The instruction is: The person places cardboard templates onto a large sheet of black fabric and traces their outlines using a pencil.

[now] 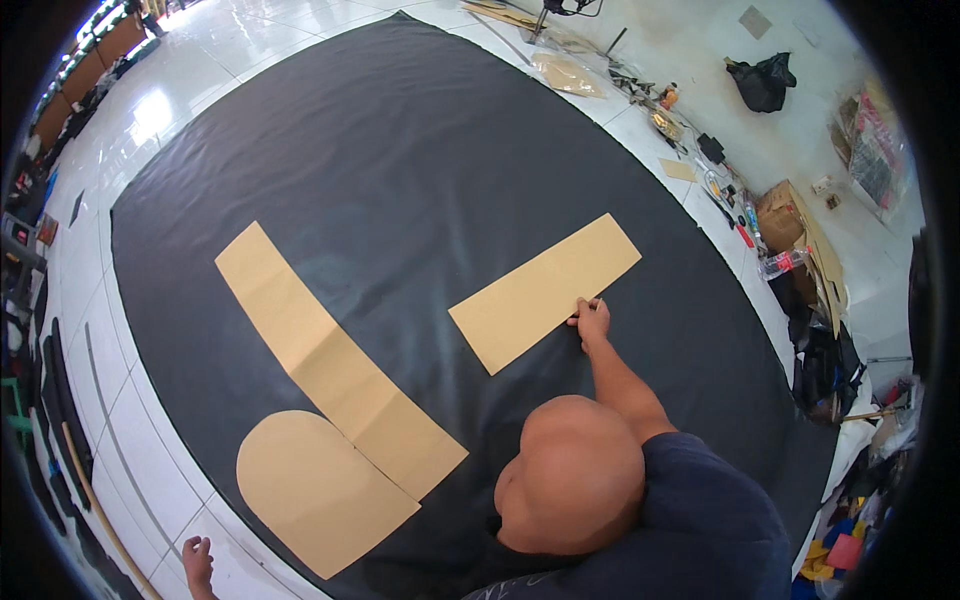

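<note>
My left hand [198, 566] comes in at the lower left edge, over the white tile floor. Its fingers are loosely bent and apart, with nothing seen in them; my right hand is out of view. Nearest to it is a tan paper pattern piece [310, 490] with a rounded end, lying on a large black sheet [400, 160]. A long creased tan strip [340, 355] lies along that piece's edge. Farther right, another person's hand [592, 322] rests on the near edge of a tan rectangular piece [545, 290]. That person's bare head [575, 470] and dark blue shirt [690, 530] cover part of the sheet.
Along the right wall stand an open cardboard box [785, 215], a plastic bottle [784, 262] and small tools. A black bag [762, 82] hangs on that wall. At the left, a long wooden stick [100, 505] lies beside dark rolls. Colourful scraps [843, 550] are heaped at lower right.
</note>
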`<state>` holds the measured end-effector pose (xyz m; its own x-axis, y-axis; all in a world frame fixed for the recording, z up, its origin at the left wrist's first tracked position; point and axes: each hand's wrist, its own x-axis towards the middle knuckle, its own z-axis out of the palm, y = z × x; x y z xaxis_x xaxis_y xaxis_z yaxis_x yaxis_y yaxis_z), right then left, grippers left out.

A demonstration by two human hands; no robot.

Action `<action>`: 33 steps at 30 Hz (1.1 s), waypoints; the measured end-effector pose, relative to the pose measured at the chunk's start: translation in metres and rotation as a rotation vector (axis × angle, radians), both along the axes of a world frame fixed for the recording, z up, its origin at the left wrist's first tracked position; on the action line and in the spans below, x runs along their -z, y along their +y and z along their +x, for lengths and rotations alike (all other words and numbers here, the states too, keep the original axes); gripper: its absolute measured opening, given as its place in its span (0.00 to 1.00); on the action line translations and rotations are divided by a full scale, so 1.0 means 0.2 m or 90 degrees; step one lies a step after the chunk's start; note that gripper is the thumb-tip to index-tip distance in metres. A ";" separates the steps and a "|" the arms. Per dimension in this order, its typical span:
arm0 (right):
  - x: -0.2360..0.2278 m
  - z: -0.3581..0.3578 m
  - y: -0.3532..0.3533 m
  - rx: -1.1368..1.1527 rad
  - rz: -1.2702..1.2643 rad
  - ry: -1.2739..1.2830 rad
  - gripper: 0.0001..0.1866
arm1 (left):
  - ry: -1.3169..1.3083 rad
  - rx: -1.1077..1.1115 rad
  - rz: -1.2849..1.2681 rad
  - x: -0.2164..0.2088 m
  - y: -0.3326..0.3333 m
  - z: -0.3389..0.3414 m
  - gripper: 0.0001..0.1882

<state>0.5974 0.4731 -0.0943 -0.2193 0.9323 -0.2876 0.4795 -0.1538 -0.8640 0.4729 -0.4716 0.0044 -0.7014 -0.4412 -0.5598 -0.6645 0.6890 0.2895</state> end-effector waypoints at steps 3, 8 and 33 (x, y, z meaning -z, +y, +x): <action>-0.01 0.02 0.01 0.012 0.000 -0.014 0.11 | 0.000 0.011 0.016 0.03 0.00 -0.02 0.25; 0.00 -0.03 -0.01 -0.001 0.004 0.016 0.12 | 0.006 0.025 0.010 0.01 -0.09 0.00 0.26; -2.18 -0.47 -1.64 -1.679 0.037 0.641 0.25 | 0.170 0.246 0.064 -0.04 0.63 0.25 0.24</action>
